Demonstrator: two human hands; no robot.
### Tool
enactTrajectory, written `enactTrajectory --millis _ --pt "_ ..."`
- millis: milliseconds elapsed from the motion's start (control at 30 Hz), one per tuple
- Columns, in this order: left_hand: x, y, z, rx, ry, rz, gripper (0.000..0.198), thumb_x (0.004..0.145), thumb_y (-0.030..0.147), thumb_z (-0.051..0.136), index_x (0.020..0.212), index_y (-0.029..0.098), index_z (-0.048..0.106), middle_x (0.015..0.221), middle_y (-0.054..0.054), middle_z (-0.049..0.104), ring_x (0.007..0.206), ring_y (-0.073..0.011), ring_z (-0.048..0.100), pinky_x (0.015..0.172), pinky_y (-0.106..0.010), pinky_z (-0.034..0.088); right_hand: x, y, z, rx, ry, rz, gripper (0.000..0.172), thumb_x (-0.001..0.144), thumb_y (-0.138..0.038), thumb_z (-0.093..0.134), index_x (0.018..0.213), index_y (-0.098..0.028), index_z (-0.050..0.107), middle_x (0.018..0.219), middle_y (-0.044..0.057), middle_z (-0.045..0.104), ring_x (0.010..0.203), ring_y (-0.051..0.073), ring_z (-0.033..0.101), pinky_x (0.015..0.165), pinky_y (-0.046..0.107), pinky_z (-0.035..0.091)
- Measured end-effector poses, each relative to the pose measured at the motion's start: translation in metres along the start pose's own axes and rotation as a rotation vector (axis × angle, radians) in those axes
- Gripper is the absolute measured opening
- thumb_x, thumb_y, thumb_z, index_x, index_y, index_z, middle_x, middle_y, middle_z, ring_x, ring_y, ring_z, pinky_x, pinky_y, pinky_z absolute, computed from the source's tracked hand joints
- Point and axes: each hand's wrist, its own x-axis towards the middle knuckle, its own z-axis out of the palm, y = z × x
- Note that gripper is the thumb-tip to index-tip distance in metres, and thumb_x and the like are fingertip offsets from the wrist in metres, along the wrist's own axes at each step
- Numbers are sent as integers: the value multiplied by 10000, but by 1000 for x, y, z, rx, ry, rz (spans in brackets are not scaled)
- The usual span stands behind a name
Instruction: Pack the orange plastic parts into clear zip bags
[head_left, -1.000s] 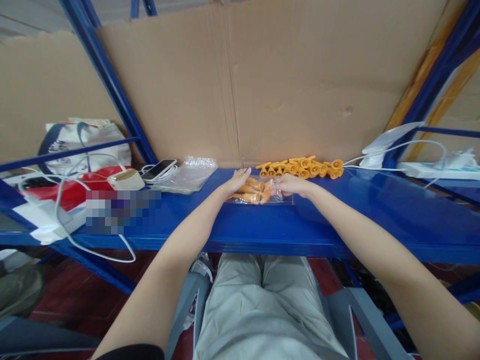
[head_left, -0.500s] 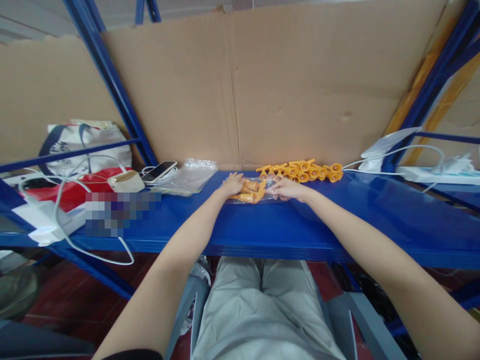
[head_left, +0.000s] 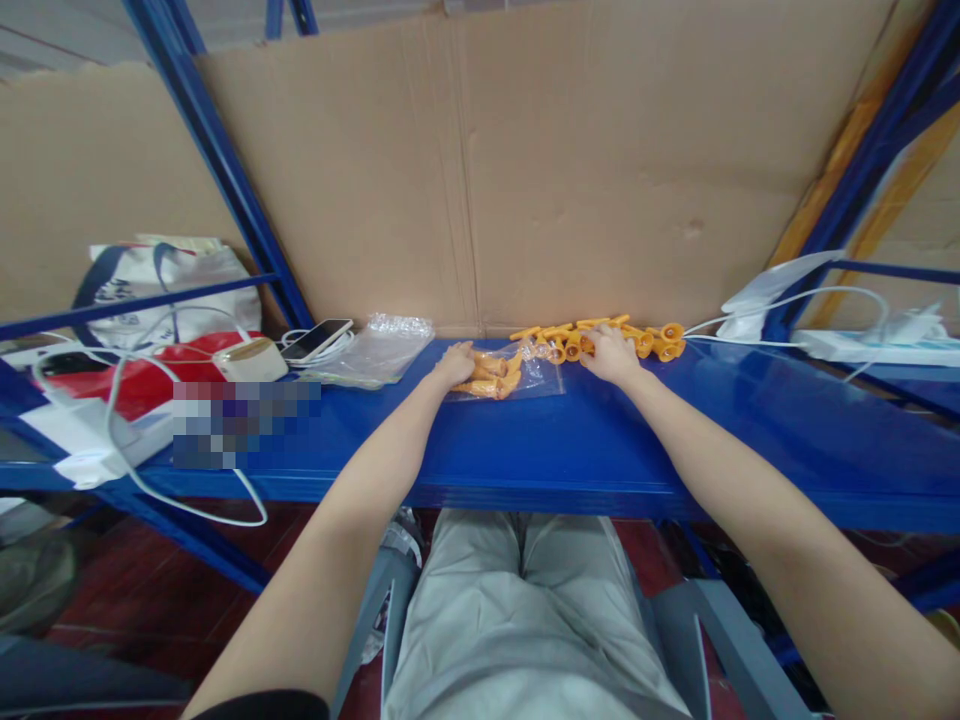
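Observation:
A clear plastic bag (head_left: 541, 377) lies flat on the shelf with several orange horn-shaped pieces (head_left: 491, 384) inside. My left hand (head_left: 455, 366) is closed on the bag's left end. To the right, my right hand (head_left: 613, 356) reaches over a pile of loose orange horn-shaped pieces (head_left: 666, 341), which have flared open ends and thin stems. Its fingers curl down around one of them, partly hidden under the hand. The bag's right end lies loose beside the pile.
Left of the bag lies a stack of flat clear bags (head_left: 379, 350), with a phone (head_left: 319, 341) and white cables beside it. A power strip (head_left: 97, 440), a red item and a cloth bag (head_left: 176, 290) stand farther left. Cardboard (head_left: 585, 180) closes off the back of the blue shelf (head_left: 525, 440).
My right hand has let go of the plastic bag's right side and moved right onto the loose orange pieces. My left hand has stayed at the bag, shifting slightly left.

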Motion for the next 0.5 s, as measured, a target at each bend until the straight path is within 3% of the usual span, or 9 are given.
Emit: enactTrajectory --millis 300,500 --pt "-3 2 0 10 33 -3 532 920 231 244 1402 107 431 1501 -127 391 1418 -186 301 1156 -337 238 -1 -6 9 -62 14 -18 519 861 -243 476 1371 -156 448 1368 171 498 1237 342 409 988 533 335" --pt "-4 3 -2 32 32 17 542 917 224 230 1402 93 434 1492 -123 404 1398 -178 342 1151 -298 241 -1 -11 8 -92 44 24 446 872 -265 481 1288 -106 514 1275 213 526 1207 349 420 960 483 339"
